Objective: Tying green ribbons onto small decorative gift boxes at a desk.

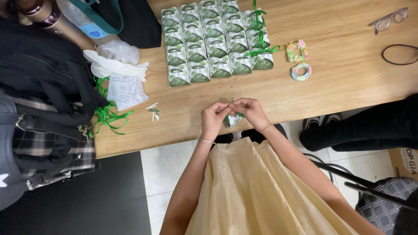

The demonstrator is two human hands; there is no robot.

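Wooden table (348,82) fills the view, person seated at its near edge in a pale yellow dress. Far side: block of finished small green-and-white leaf-print paper favour boxes (213,43) in tight rows, a few at the right end tied with thin green ribbon (260,30).

Step in hand, as I read it: closing up one more box. Left hand (214,118) and right hand (251,112) meet at the table edge, fingers pinched on the top of one small green-and-white paper box (233,120) that sits between and just under them. Both hands gripping it, fingertips touching. Next move likely needs a fine tuck of the top flaps, then ribbon.

Around: loose green ribbon tangle (109,115) and white gloves (115,65) well left, beside dark bags. Small paper scraps (153,111) near the left hand. Two pastel bead bracelets (298,58), clear glasses (391,19) and a black loop (399,54) to the right. Nothing blocks the hands; the ribbon is a reach away.
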